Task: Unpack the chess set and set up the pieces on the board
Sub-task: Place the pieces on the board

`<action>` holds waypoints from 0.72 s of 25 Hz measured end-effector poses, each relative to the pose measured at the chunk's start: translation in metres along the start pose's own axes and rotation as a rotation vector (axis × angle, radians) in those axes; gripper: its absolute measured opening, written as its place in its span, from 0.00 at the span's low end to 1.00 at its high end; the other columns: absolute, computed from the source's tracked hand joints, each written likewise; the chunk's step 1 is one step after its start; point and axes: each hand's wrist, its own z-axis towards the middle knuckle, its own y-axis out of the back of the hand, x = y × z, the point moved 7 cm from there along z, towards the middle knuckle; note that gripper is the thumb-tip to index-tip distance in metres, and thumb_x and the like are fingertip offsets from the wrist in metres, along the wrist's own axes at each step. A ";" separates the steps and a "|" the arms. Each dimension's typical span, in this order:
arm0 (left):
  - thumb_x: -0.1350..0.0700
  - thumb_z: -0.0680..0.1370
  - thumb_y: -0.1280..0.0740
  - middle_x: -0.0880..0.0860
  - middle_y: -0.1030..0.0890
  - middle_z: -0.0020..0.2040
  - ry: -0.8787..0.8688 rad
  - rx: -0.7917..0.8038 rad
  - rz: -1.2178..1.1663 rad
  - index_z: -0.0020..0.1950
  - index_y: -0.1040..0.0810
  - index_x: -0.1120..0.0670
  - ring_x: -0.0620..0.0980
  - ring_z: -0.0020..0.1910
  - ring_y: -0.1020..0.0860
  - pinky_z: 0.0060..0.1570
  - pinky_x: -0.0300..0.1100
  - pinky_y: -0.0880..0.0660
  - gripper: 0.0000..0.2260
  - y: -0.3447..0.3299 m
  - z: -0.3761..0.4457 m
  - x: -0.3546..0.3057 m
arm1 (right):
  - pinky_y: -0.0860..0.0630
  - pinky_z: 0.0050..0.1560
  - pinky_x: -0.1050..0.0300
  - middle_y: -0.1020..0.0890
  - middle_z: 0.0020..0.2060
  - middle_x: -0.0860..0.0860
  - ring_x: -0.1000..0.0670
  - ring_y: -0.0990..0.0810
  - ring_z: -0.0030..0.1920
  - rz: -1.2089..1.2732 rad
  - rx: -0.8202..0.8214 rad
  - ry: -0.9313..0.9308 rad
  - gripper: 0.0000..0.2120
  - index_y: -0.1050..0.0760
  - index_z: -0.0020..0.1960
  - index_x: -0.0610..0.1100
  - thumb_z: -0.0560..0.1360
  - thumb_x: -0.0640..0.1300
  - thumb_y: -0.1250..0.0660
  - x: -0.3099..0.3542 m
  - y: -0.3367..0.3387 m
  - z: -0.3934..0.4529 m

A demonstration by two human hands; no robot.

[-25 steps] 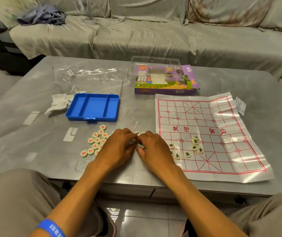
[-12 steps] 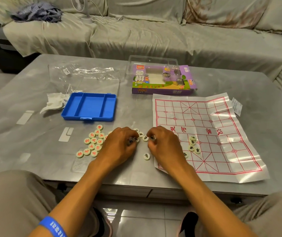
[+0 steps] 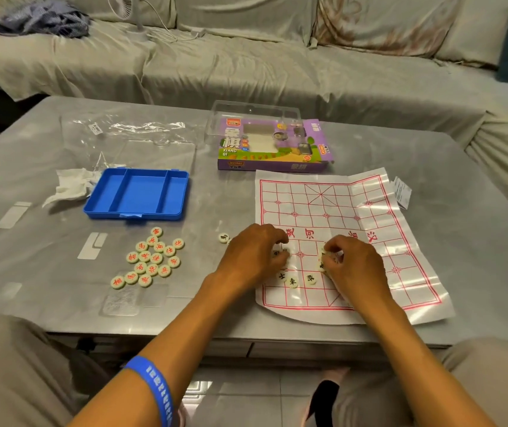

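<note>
A paper xiangqi board (image 3: 332, 211) with red lines lies on the right of the grey table. My left hand (image 3: 254, 257) is over the board's near left part, fingers curled round black-lettered pieces. My right hand (image 3: 351, 266) is over the board's near middle and pinches black-lettered pieces (image 3: 323, 261) at its fingertips. Three black-lettered pieces (image 3: 292, 281) lie on the board near its front edge. A cluster of red-lettered pieces (image 3: 151, 258) sits on the table to the left. One lone piece (image 3: 223, 237) lies just left of the board.
An empty blue tray (image 3: 137, 194) stands behind the red pieces, with crumpled tissue (image 3: 68, 188) to its left. The purple box (image 3: 272, 147) and a clear lid (image 3: 254, 112) are behind the board. Clear plastic wrap (image 3: 129, 134) lies at the back left. A sofa runs behind the table.
Both hands moved right from the table's middle onto the board, carrying black-lettered pieces. The loose pieces between the hands are gone from that spot.
</note>
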 end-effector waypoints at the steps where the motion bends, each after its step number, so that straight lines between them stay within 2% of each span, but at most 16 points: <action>1: 0.48 0.78 0.34 0.48 0.23 0.64 0.020 -0.011 0.021 0.63 0.23 0.49 0.49 0.59 0.24 0.55 0.41 0.26 0.15 0.005 0.000 0.008 | 0.27 0.49 0.60 0.17 0.51 0.49 0.49 0.21 0.49 -0.003 -0.003 0.017 0.08 0.21 0.53 0.46 0.75 0.45 0.31 0.006 -0.001 -0.002; 4: 0.52 0.78 0.34 0.48 0.25 0.65 0.071 -0.074 0.123 0.64 0.24 0.48 0.48 0.62 0.28 0.56 0.39 0.31 0.14 0.029 -0.005 0.045 | 0.25 0.50 0.61 0.19 0.54 0.50 0.50 0.21 0.52 0.054 0.025 0.130 0.09 0.22 0.54 0.47 0.75 0.47 0.31 0.046 -0.014 -0.005; 6: 0.52 0.78 0.34 0.47 0.26 0.67 0.060 -0.026 0.159 0.67 0.26 0.47 0.48 0.64 0.30 0.59 0.40 0.33 0.17 0.038 -0.010 0.066 | 0.26 0.50 0.61 0.20 0.54 0.51 0.51 0.22 0.52 0.078 0.066 0.251 0.09 0.22 0.55 0.47 0.75 0.47 0.32 0.082 -0.032 -0.008; 8: 0.51 0.78 0.34 0.47 0.24 0.66 -0.025 0.055 0.192 0.67 0.25 0.48 0.49 0.62 0.28 0.62 0.43 0.30 0.16 0.037 -0.013 0.073 | 0.27 0.48 0.60 0.20 0.53 0.50 0.50 0.23 0.51 0.073 0.104 0.342 0.09 0.23 0.55 0.47 0.75 0.46 0.33 0.114 -0.050 -0.009; 9: 0.52 0.78 0.34 0.48 0.22 0.62 -0.064 0.078 0.194 0.64 0.23 0.48 0.48 0.58 0.26 0.60 0.45 0.27 0.14 0.035 -0.013 0.073 | 0.29 0.46 0.60 0.21 0.52 0.49 0.49 0.24 0.50 0.060 0.126 0.365 0.09 0.23 0.54 0.46 0.75 0.46 0.34 0.124 -0.058 -0.008; 11: 0.51 0.78 0.33 0.49 0.19 0.54 -0.090 0.065 0.184 0.58 0.20 0.49 0.46 0.50 0.25 0.52 0.46 0.23 0.10 0.035 -0.013 0.072 | 0.31 0.44 0.60 0.21 0.51 0.48 0.48 0.24 0.49 0.027 0.167 0.375 0.08 0.24 0.54 0.45 0.75 0.45 0.35 0.136 -0.070 -0.004; 13: 0.51 0.77 0.33 0.50 0.19 0.52 -0.069 0.017 0.164 0.57 0.19 0.50 0.47 0.48 0.24 0.50 0.44 0.23 0.09 0.036 -0.012 0.074 | 0.31 0.44 0.60 0.21 0.50 0.48 0.47 0.25 0.48 0.005 0.173 0.368 0.08 0.23 0.54 0.44 0.76 0.43 0.36 0.137 -0.076 -0.001; 18: 0.50 0.77 0.32 0.49 0.21 0.59 -0.102 0.013 0.121 0.62 0.23 0.49 0.47 0.53 0.26 0.52 0.40 0.27 0.13 0.032 -0.014 0.068 | 0.29 0.48 0.60 0.20 0.52 0.48 0.48 0.23 0.49 0.032 0.185 0.330 0.09 0.24 0.56 0.45 0.76 0.44 0.35 0.127 -0.074 0.003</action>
